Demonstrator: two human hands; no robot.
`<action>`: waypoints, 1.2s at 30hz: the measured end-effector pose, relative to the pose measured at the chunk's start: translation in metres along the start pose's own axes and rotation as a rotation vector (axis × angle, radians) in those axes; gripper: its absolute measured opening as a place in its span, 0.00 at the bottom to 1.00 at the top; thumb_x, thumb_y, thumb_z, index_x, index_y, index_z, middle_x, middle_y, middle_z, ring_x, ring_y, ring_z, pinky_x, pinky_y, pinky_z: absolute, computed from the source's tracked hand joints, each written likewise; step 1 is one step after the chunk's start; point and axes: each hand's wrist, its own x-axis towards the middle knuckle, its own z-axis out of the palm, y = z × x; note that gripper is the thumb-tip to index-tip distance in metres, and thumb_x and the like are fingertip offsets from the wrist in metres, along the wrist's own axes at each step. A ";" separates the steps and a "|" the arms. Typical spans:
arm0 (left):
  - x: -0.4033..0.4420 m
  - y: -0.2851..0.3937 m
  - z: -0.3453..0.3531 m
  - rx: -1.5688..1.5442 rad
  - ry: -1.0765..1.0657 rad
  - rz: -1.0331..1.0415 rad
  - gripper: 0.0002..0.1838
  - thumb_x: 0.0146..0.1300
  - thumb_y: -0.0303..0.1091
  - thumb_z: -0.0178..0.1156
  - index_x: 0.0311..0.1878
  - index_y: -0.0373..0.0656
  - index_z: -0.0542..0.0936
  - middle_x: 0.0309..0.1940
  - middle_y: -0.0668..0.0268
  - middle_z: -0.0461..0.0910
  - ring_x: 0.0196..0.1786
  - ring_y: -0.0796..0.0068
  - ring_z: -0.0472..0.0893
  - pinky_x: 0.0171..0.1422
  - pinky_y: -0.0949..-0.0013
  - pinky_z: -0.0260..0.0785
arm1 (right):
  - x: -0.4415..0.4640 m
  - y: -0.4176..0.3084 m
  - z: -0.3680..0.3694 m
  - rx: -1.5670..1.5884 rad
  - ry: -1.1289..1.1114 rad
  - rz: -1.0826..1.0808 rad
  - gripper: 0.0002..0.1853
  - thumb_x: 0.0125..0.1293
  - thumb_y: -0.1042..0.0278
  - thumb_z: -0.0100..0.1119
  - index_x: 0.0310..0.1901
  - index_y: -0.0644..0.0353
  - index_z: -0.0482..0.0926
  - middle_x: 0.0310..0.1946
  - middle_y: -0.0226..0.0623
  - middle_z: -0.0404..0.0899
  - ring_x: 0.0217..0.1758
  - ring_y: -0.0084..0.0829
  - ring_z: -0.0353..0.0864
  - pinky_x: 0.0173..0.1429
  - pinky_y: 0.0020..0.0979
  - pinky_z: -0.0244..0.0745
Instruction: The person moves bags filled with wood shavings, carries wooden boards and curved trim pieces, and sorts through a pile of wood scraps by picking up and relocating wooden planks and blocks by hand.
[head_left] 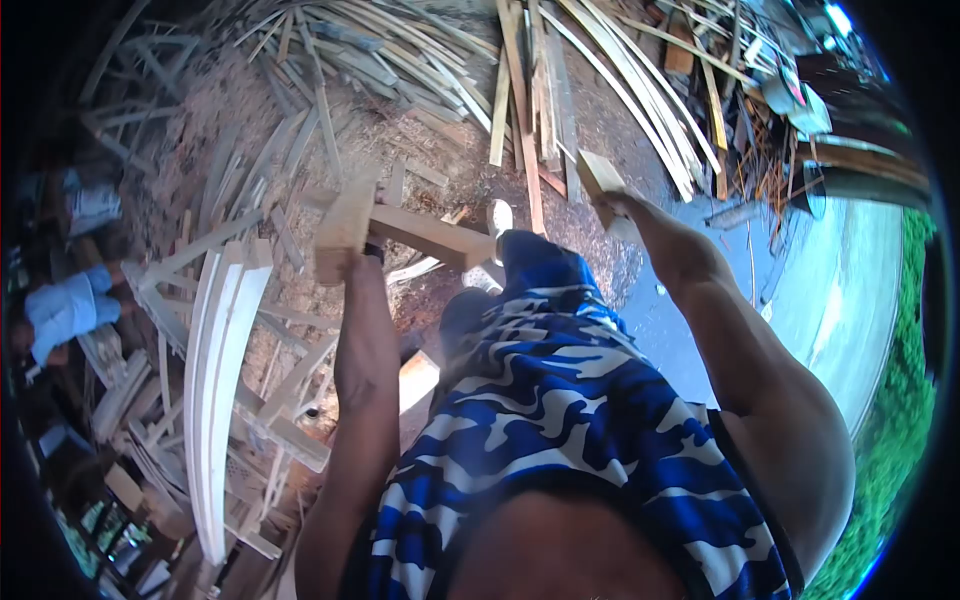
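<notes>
A thick wooden piece [346, 222] stands at the end of my left arm, blurred by motion. My left hand [362, 252] is against its near side, mostly hidden by the wood. Behind it a longer wooden beam [430, 236] runs to the right, towards my legs; whether the two touch is not clear. On the right, my right hand [622, 203] is closed round a short pale wooden block [600, 180], which sticks out beyond the fingers.
Long boards [222, 390] lean at the left beside wooden frames. Loose planks [400, 60] lie heaped ahead, with pale strips [640, 85] at upper right. A person in light blue [70, 310] is at far left. My shoe [501, 217] stands on littered ground near the beam.
</notes>
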 end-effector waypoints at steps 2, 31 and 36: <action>-0.057 0.021 0.072 -0.209 -0.010 -0.148 0.26 0.60 0.43 0.61 0.55 0.32 0.71 0.43 0.51 0.74 0.41 0.62 0.76 0.47 0.60 0.73 | -0.023 0.076 -0.012 0.030 0.074 0.040 0.18 0.55 0.53 0.64 0.44 0.55 0.79 0.36 0.36 0.81 0.33 0.34 0.82 0.38 0.38 0.78; -0.058 0.050 0.238 -0.456 -0.033 -0.435 0.38 0.55 0.28 0.57 0.64 0.25 0.49 0.51 0.49 0.66 0.48 0.63 0.73 0.60 0.62 0.66 | -0.141 0.412 0.034 0.526 0.103 0.346 0.21 0.52 0.51 0.65 0.46 0.52 0.82 0.39 0.34 0.81 0.39 0.35 0.79 0.44 0.42 0.73; -0.055 0.045 0.262 -0.441 0.147 -0.314 0.46 0.55 0.28 0.56 0.72 0.34 0.40 0.50 0.50 0.70 0.40 0.64 0.74 0.52 0.62 0.68 | -0.090 0.399 -0.013 0.549 0.132 0.387 0.22 0.56 0.51 0.65 0.45 0.58 0.81 0.35 0.37 0.83 0.34 0.35 0.83 0.43 0.41 0.77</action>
